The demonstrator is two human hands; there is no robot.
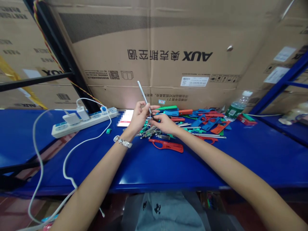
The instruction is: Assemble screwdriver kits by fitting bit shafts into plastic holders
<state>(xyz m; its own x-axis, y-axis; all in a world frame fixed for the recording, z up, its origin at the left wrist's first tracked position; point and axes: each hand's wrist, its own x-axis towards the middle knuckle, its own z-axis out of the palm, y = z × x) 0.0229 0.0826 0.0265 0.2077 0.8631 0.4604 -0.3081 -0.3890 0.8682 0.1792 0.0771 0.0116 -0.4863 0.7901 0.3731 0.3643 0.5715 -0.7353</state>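
A thin silver metal tube (142, 91) slants up out of my left hand (139, 116), pinched between thumb and fingers. Its lower end turns dark close to my right hand (166, 123), whose thumb and fingertips are closed there; what they grip is too small to make out. Below the hands lies a red plastic lighter casing half (169, 146) with a finger loop. Under and beside my fingers is a heap of small metal and green parts (150, 132). More metal tubes (211, 136) lie to the right.
Blue, red, orange and green lighter casings (209, 123) pile up at the right. Behind them stands a water bottle (237, 106) near a small red box (247, 119). On the left are a white power strip (84, 123) and looping cables (66, 166). Large cartons (156, 29) wall the back.
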